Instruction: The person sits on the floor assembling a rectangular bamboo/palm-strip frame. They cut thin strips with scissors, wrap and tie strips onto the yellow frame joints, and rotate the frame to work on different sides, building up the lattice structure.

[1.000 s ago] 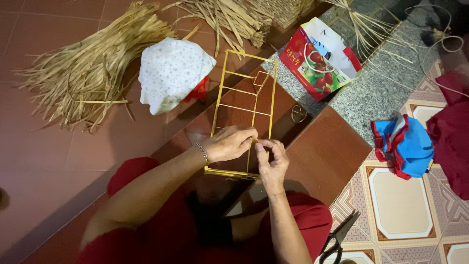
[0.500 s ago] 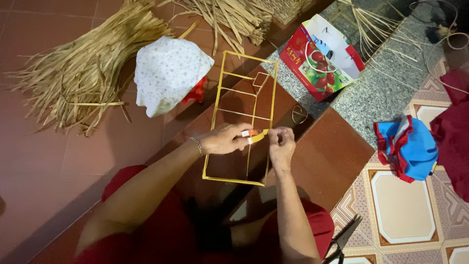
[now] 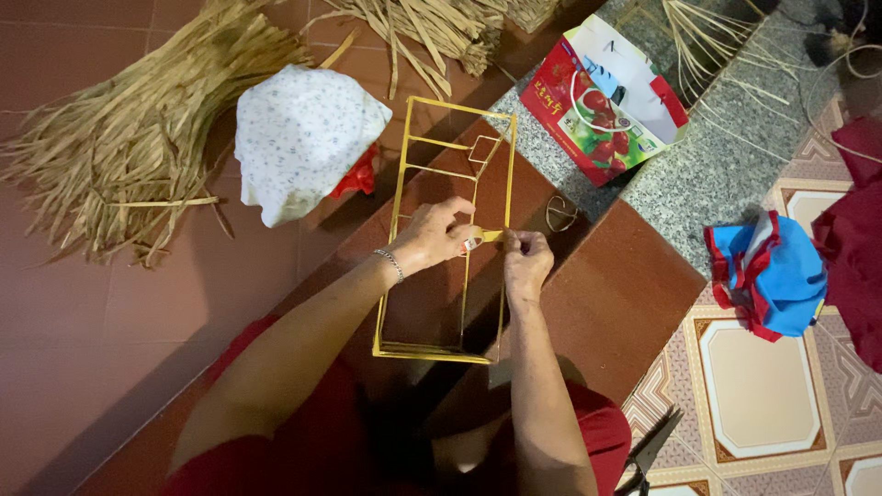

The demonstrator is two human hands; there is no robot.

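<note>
Dried straw pile (image 3: 129,147): lies on the red tile floor at far left, strands fanned out and tangled.
White dotted cloth bundle (image 3: 303,138): sits just right of the straw, a red piece showing at its lower right edge.
Second straw bunch (image 3: 432,28): lies along the top edge, above the frame.
Yellow wire frame (image 3: 441,230): a tall box-shaped frame of thin yellow bars with cross rungs, lying on the brown step in front of the person, its near end by the knees and its far end toward the gift bag.
Left hand (image 3: 436,234): a bracelet on the wrist; it reaches across the frame at mid-height, thumb and forefinger pressed together, pinching a short yellow strip (image 3: 490,236) at the frame's right-hand bar.
Right hand (image 3: 525,262): touches the same bar from the right, fingers curled and closed on the other end of the strip.
Red gift bag (image 3: 602,96): stands open on the grey granite ledge, beyond the frame's far corner.
Scissors (image 3: 648,455): lie on the patterned tiles beside the person's right knee.
Blue and red cloth (image 3: 767,271): crumpled on the patterned tiles, well apart from the hands.
Dark red fabric (image 3: 854,239): at the right edge.
</note>
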